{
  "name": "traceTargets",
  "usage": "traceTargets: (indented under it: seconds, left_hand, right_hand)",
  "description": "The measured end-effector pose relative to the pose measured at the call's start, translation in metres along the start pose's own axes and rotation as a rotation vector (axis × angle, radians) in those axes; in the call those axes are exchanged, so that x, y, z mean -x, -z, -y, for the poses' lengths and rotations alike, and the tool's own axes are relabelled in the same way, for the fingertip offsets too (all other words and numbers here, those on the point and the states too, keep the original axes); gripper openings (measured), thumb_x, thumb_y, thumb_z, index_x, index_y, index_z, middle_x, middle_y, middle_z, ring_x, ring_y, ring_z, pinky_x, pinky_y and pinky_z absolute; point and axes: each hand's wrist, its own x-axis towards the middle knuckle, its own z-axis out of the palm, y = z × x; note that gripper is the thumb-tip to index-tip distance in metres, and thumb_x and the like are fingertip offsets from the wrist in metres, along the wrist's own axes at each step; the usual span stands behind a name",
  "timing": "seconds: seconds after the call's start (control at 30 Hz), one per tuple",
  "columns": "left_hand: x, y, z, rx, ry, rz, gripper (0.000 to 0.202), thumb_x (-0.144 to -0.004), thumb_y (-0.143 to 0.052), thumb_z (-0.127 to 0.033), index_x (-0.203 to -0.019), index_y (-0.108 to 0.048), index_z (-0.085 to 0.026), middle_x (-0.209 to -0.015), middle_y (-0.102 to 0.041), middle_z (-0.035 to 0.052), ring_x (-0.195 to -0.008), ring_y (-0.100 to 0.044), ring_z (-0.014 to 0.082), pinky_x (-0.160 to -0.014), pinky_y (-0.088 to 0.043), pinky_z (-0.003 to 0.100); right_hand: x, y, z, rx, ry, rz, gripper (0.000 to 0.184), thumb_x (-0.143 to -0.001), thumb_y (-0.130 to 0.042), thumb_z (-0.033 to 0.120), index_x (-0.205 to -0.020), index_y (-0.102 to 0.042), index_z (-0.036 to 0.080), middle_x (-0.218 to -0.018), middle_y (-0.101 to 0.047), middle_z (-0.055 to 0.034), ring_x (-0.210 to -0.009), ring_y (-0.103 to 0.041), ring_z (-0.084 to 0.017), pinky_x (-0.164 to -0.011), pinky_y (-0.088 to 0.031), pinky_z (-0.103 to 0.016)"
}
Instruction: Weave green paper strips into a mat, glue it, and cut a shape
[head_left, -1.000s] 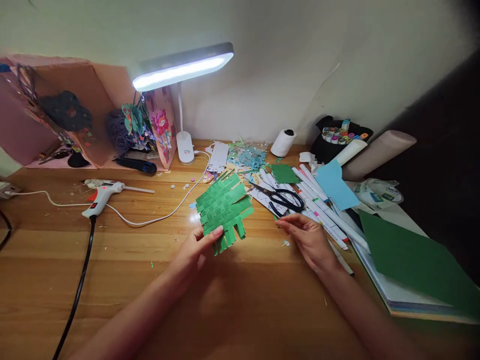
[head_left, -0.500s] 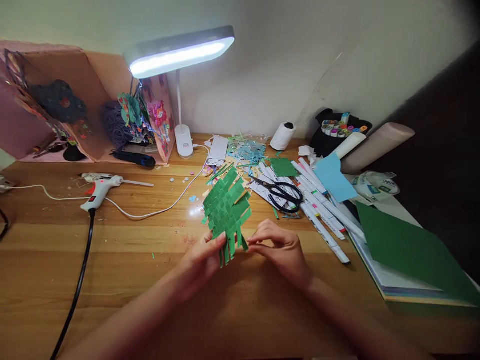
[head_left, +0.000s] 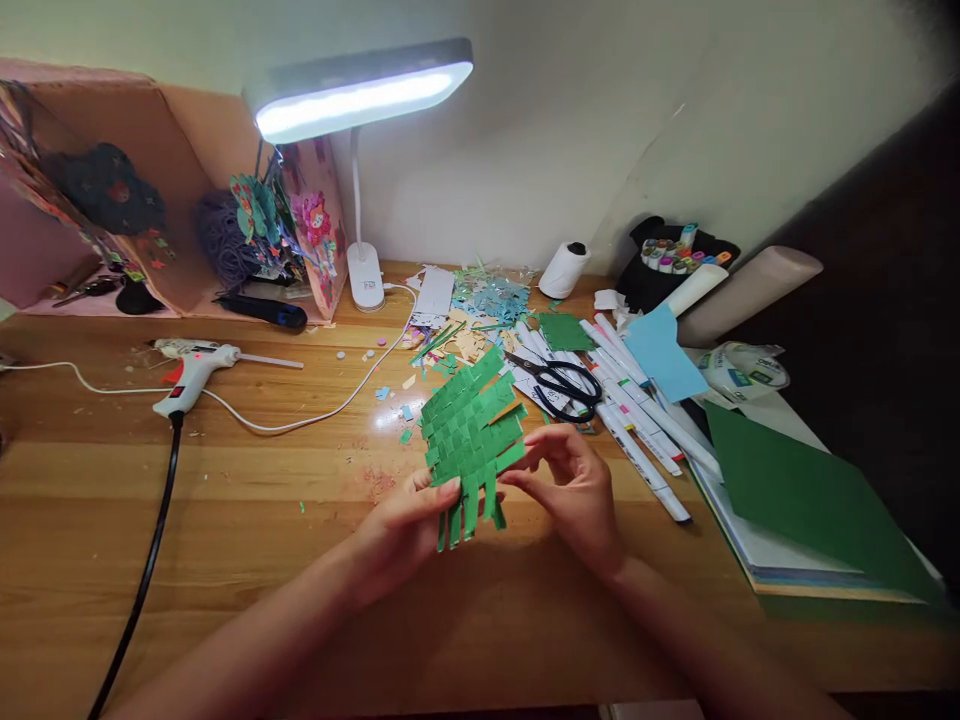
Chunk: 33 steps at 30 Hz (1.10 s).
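Both our hands are at a green woven paper mat [head_left: 465, 425], which we have raised and tilted over the wooden desk [head_left: 255, 520], its loose strip ends [head_left: 490, 495] fringing the lower and right-hand edges. Our left hand [head_left: 409, 522] pinches it near the bottom, thumb flat on the front, the other fingers mostly hidden behind. Our right hand [head_left: 577, 490] is curled at the right-hand fringe, thumb and forefinger a little apart; whether they have hold of a strip, we cannot tell.

To handle this well, we judge that the left thumb should bear on the weave itself, close to whichever strip we work, so the crossings do not creep. We would take a single end between the right fingertips, keep it flat and draw it gently along its own line, since paper this narrow would probably crease or tear if pulled askew. Black-handled scissors [head_left: 550, 376] lie beyond the right hand, partly over white markers [head_left: 639, 462], so we would keep our knuckles clear of them.
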Motion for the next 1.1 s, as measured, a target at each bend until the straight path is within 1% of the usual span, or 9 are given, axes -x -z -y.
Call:
traceTargets:
  seconds: [0.1,0.27,0.47,0.6,0.77,0.87,1.0,1.03,1.1]
  left_hand:
    - [-0.001,0.003,0.003,-0.019,0.047,-0.018,0.057,-0.066,-0.074,-0.043,-0.118,-0.061,-0.021,-0.129,-0.055,0.0098,-0.124,-0.044,0.0327,-0.101,-0.036,0.042]
    - [-0.003,0.008,0.005,-0.046,0.124,-0.046,0.044,-0.065,-0.075,-0.041,-0.101,-0.068,-0.017,-0.106,-0.068,0.0104,-0.103,-0.061,0.0287,-0.092,-0.043,0.039]
    - [-0.005,0.010,0.003,-0.060,0.145,-0.066,0.043,-0.062,-0.077,-0.042,-0.094,-0.070,-0.015,-0.098,-0.070,0.0108,-0.092,-0.064,0.0265,-0.083,-0.046,0.034]
    - [-0.007,0.011,0.006,-0.081,0.132,-0.073,0.043,-0.065,-0.075,-0.041,-0.097,-0.070,-0.014,-0.098,-0.070,0.0117,-0.090,-0.065,0.0261,-0.082,-0.046,0.034]
    - [-0.013,0.014,0.006,-0.259,0.081,-0.217,0.035,-0.072,-0.071,-0.039,-0.097,-0.070,-0.015,-0.094,-0.071,0.0089,-0.086,-0.066,0.0213,-0.081,-0.048,0.030]
    - [-0.015,0.016,0.005,-0.398,0.039,-0.314,0.036,-0.071,-0.071,-0.042,-0.095,-0.071,-0.015,-0.097,-0.071,0.0083,-0.090,-0.065,0.0230,-0.080,-0.049,0.031]
    - [-0.016,0.014,0.005,-0.580,-0.032,-0.357,0.035,-0.070,-0.070,-0.043,-0.090,-0.072,-0.015,-0.096,-0.071,0.0078,-0.088,-0.065,0.0237,-0.077,-0.050,0.031]
    - [-0.016,0.013,0.005,-0.613,-0.055,-0.358,0.035,-0.070,-0.070,-0.043,-0.090,-0.072,-0.015,-0.095,-0.072,0.0077,-0.087,-0.065,0.0234,-0.077,-0.050,0.031]
    - [-0.015,0.011,0.006,-0.656,-0.099,-0.358,0.035,-0.071,-0.070,-0.043,-0.092,-0.072,-0.015,-0.095,-0.071,0.0075,-0.086,-0.065,0.0230,-0.076,-0.050,0.030]
  right_hand:
    - [-0.001,0.006,-0.001,0.005,0.015,0.003,0.026,-0.067,-0.077,0.024,-0.088,-0.062,0.026,-0.070,-0.062,0.0027,-0.068,-0.058,-0.016,-0.068,-0.047,-0.029]
    - [-0.002,0.013,-0.001,0.219,0.111,0.107,0.004,-0.076,-0.068,0.028,-0.079,-0.071,0.027,-0.078,-0.065,-0.0024,-0.082,-0.058,-0.022,-0.072,-0.046,-0.035]
    - [-0.010,0.019,0.006,0.346,0.337,0.159,0.009,-0.076,-0.067,0.023,-0.073,-0.074,0.028,-0.064,-0.065,-0.0016,-0.072,-0.056,-0.022,-0.066,-0.045,-0.035]
    - [-0.014,0.023,0.006,0.311,0.205,0.200,0.011,-0.079,-0.064,0.029,-0.072,-0.072,0.026,-0.068,-0.066,-0.0019,-0.075,-0.058,-0.021,-0.070,-0.046,-0.035]
    - [-0.022,0.030,-0.004,0.231,0.011,0.052,0.016,-0.082,-0.059,0.033,-0.083,-0.071,0.022,-0.076,-0.068,-0.0032,-0.074,-0.062,-0.019,-0.070,-0.049,-0.033]
    - [-0.029,0.036,-0.011,0.244,-0.026,-0.037,0.018,-0.083,-0.059,0.032,-0.094,-0.068,0.021,-0.080,-0.070,-0.0040,-0.076,-0.065,-0.019,-0.076,-0.049,-0.035]
    - [-0.035,0.040,-0.013,0.267,0.001,-0.159,0.029,-0.077,-0.065,0.039,-0.098,-0.063,0.020,-0.095,-0.067,-0.0065,-0.087,-0.062,-0.020,-0.075,-0.048,-0.031]
    - [-0.035,0.039,-0.012,0.248,-0.024,-0.138,0.032,-0.077,-0.064,0.043,-0.098,-0.063,0.020,-0.097,-0.066,-0.0068,-0.086,-0.061,-0.020,-0.072,-0.049,-0.030]
    - [-0.032,0.037,-0.008,0.159,-0.149,0.035,0.037,-0.079,-0.057,0.053,-0.093,-0.065,0.019,-0.092,-0.068,-0.0066,-0.081,-0.062,-0.019,-0.066,-0.050,-0.029]
